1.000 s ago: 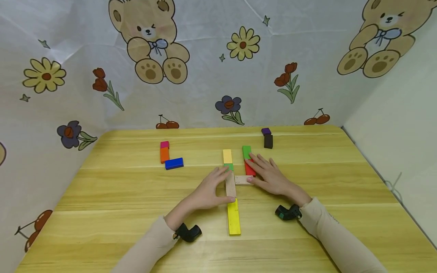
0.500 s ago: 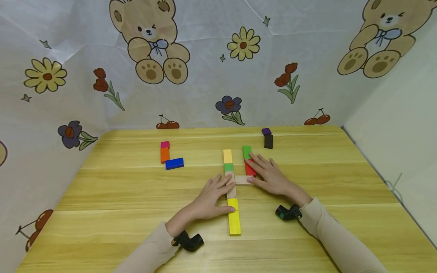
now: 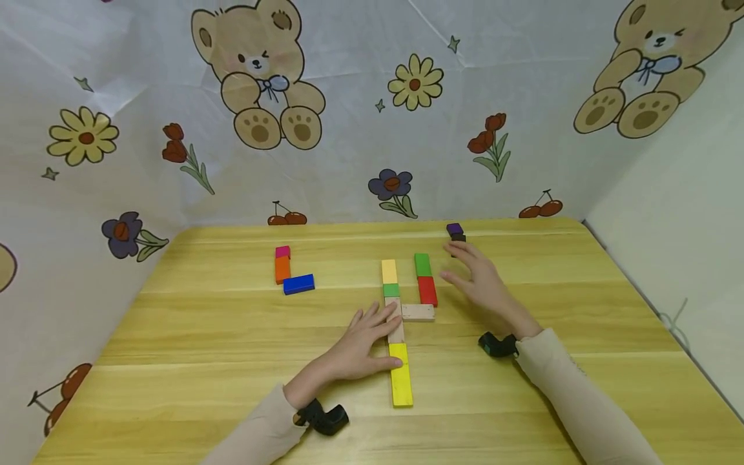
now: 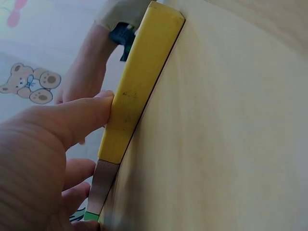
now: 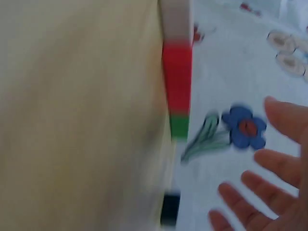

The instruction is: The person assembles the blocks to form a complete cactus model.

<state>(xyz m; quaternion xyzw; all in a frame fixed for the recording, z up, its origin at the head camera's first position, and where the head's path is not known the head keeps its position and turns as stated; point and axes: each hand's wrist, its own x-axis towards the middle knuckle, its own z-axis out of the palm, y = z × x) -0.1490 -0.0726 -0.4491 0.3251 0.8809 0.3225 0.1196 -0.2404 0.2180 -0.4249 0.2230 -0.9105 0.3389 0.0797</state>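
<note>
A column of wooden blocks runs up the middle of the table: a long yellow block (image 3: 402,391), a plain wood block (image 3: 396,334), a small green block (image 3: 391,290) and a cream block (image 3: 389,271). My left hand (image 3: 356,345) lies over it, fingertips on the plain block and thumb on the yellow one (image 4: 139,82). Another plain block (image 3: 420,312) branches off to the right, with a red block (image 3: 427,290) and a green block (image 3: 422,265) beyond it. My right hand (image 3: 484,279) hovers with spread fingers, holding nothing, its fingertips overlapping a black block (image 3: 458,238).
A purple block (image 3: 454,228) sits just behind the black one near the table's far edge. On the left, a pink block (image 3: 282,251), an orange block (image 3: 282,270) and a blue block (image 3: 299,284) form a bent row. A printed cloth (image 3: 343,129) hangs behind the table (image 3: 192,361).
My left hand has slid toward me along the column, from the small green block onto the plain and yellow ones. My right hand has left the red block and moved away toward the black block.
</note>
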